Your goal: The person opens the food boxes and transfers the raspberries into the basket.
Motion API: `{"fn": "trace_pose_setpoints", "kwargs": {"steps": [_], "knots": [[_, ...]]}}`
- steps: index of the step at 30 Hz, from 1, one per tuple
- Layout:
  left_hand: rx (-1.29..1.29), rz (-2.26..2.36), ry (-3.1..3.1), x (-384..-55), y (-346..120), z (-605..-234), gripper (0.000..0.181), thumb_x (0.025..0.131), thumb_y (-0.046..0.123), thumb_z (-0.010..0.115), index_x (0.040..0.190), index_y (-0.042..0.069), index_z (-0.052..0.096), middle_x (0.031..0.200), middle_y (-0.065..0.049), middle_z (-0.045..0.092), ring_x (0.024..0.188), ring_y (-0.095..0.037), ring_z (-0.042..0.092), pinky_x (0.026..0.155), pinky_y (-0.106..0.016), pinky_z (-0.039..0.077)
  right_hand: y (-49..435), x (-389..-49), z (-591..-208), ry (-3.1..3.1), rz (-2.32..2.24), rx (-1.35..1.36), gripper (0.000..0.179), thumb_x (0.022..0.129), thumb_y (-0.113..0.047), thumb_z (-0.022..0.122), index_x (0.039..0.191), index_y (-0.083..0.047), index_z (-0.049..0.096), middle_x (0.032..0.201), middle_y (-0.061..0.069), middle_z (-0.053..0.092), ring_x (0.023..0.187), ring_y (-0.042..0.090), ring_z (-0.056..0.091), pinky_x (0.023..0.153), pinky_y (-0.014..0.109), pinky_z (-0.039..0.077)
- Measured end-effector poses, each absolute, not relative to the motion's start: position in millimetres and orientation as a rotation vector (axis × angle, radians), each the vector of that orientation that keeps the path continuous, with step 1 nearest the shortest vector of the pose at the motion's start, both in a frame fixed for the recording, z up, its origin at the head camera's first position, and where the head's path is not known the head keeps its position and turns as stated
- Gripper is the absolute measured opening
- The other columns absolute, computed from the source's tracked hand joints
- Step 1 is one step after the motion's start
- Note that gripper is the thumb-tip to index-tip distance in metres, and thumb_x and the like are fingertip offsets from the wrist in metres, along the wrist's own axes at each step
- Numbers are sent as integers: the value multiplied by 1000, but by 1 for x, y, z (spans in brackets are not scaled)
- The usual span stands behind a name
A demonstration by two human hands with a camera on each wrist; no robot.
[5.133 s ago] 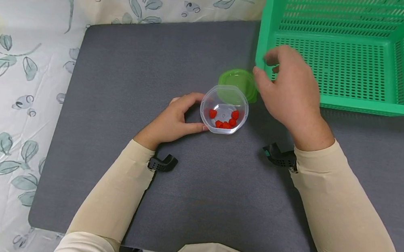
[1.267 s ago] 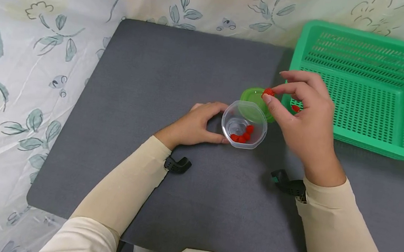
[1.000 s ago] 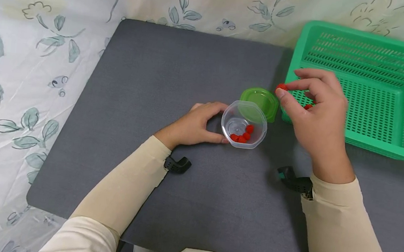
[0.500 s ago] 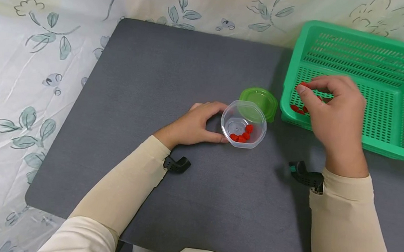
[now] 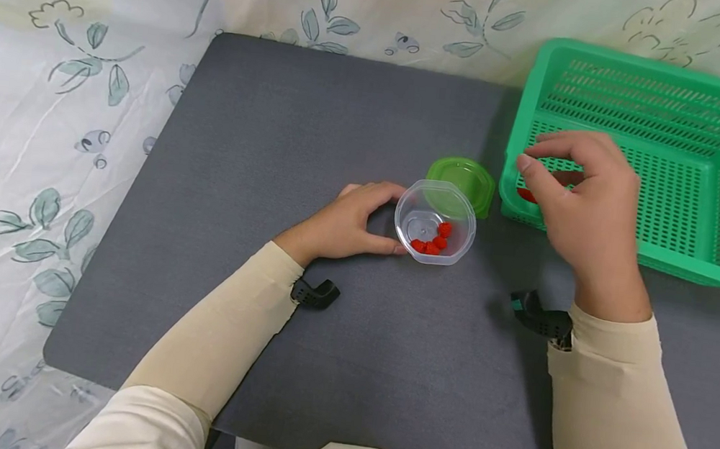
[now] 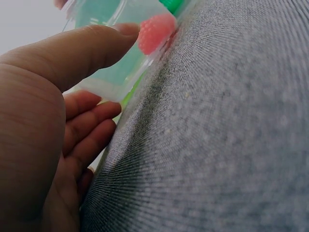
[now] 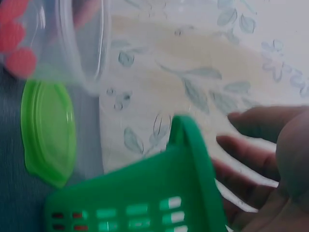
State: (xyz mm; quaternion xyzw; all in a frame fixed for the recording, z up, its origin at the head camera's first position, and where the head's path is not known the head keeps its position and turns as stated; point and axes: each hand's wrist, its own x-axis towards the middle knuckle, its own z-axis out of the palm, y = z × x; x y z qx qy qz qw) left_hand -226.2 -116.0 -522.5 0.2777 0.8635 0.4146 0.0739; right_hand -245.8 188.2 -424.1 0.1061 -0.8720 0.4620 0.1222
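My left hand (image 5: 347,223) holds a small clear plastic container (image 5: 421,223) from its left side, thumb in front and fingers behind. Inside lie several red raspberries (image 5: 439,242); one raspberry (image 6: 157,34) shows through the wall by my thumb in the left wrist view. Behind the container rests its green lid (image 5: 465,177), partly seen through it. Over the near left corner of the green basket (image 5: 679,219), my right hand (image 5: 596,204) has nothing between thumb and fingers. Below its thumb a raspberry (image 5: 526,195) shows on the basket floor; my hand hides the area around it.
A dark grey table (image 5: 304,125) lies under everything, with a flowered cloth (image 5: 22,149) behind it and to the left. The basket's slotted wall (image 7: 137,193) rises close to the right fingers and near the lid.
My right hand carries a raspberry from above the lid rightward into the basket and lets it go, then shifts slightly left. The container holds fewer raspberries than five seconds ago. My left hand keeps its hold.
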Motion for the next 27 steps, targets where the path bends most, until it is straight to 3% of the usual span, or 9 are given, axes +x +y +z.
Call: {"fn": "trace_pose_setpoints", "kwargs": {"steps": [8, 13, 19, 27], "knots": [[832, 1260, 2580, -225, -116, -521, 66, 90, 38, 92, 146, 16, 64, 141, 9, 65, 132, -2, 53, 114, -40, 27, 161, -229, -423, -2481, 1344, 825, 9, 95, 3, 82, 103, 2, 80, 126, 4, 72, 110, 14, 63, 89, 24, 48], [826, 1258, 2577, -225, -116, -521, 66, 91, 39, 91, 147, 17, 63, 142, 10, 65, 132, -2, 53, 115, -39, 27, 150, -222, -430, -2575, 1283, 979, 14, 94, -1, 84, 108, -2, 80, 136, 11, 67, 116, 25, 64, 89, 37, 49], [833, 1242, 2593, -225, -117, -521, 67, 90, 42, 92, 146, 19, 64, 142, 9, 65, 131, -4, 54, 113, -40, 29, 142, -221, -441, -2700, 1225, 1094, 13, 94, -5, 86, 105, -8, 80, 148, 17, 57, 140, 39, 48, 103, 56, 44], [829, 1234, 2588, -226, -117, -519, 68, 91, 42, 91, 148, 19, 63, 144, 9, 64, 132, -3, 53, 113, -40, 29, 138, -224, -451, -2946, 1149, 1016, 6, 95, -9, 84, 96, -14, 81, 165, 21, 39, 155, 43, 25, 116, 61, 33]]}}
